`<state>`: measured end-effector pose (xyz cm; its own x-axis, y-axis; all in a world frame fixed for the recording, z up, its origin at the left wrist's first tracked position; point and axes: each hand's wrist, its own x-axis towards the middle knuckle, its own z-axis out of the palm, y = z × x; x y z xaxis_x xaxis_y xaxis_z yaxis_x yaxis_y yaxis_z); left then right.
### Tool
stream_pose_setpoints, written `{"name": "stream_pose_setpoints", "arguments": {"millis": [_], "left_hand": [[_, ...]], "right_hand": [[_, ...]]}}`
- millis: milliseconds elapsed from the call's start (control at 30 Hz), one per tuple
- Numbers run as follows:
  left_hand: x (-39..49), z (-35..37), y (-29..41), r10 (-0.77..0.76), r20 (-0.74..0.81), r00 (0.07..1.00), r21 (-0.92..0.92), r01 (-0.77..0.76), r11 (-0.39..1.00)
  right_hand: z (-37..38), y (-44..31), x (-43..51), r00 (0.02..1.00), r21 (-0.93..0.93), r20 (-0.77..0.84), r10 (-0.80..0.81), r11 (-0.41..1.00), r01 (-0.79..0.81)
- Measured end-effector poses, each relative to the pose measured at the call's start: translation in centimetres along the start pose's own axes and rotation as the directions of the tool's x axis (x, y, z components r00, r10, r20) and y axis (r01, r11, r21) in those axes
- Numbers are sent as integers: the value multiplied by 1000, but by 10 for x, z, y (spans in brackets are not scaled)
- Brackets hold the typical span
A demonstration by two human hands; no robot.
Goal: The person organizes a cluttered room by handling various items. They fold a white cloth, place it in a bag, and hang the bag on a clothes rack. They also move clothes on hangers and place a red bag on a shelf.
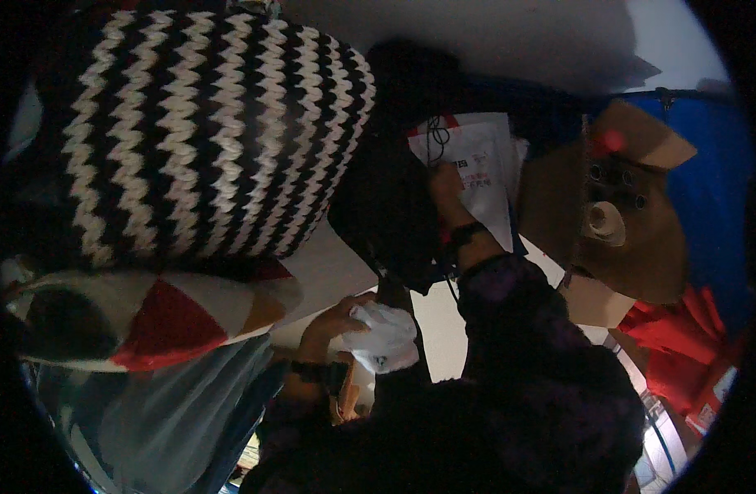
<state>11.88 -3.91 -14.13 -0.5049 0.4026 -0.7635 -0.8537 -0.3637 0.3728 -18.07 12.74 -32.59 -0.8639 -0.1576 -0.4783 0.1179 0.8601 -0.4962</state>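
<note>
My left hand (333, 322) is closed on a crumpled white plastic bag (384, 338), low in the middle of the view. Farther up and to the right, my right hand (446, 184) is at the edge of a black bag (387, 210), in front of a white printed package (484, 185). Dark thin cords (438, 134) loop just above its fingers. Whether this hand grips the black bag or the cords cannot be made out in the dim light. Both wrists carry dark bands.
A black-and-cream zigzag knitted item (230, 136) fills the upper left, above a patterned cushion (174, 321). To the right are an open cardboard box (643, 247) with a tape roll (606, 222), blue fabric (714, 204) and red material (680, 352).
</note>
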Motion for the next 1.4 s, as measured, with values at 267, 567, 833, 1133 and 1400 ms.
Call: {"name": "stream_pose_setpoints", "arguments": {"millis": [267,567,833,1133,1400], "left_hand": [[-99,68,9,160,118,980,-154,-141,978],[-123,60,-77,413,298,861,-11,-429,903],[-150,146,56,614,231,755,75,-643,762],[-216,255,173,791,174,586,299,-797,525],[-256,256,188,852,169,496,108,-868,484]], "right_hand": [[-17,4,-21,989,351,-38,144,928,-121],[18,-16,4,954,-163,-293,-62,986,14],[-176,-105,-204,944,932,315,-96,220,-289],[-377,-187,-337,278,462,-29,-960,233,856],[-490,-238,-333,27,-363,-253,-967,121,924]]}}
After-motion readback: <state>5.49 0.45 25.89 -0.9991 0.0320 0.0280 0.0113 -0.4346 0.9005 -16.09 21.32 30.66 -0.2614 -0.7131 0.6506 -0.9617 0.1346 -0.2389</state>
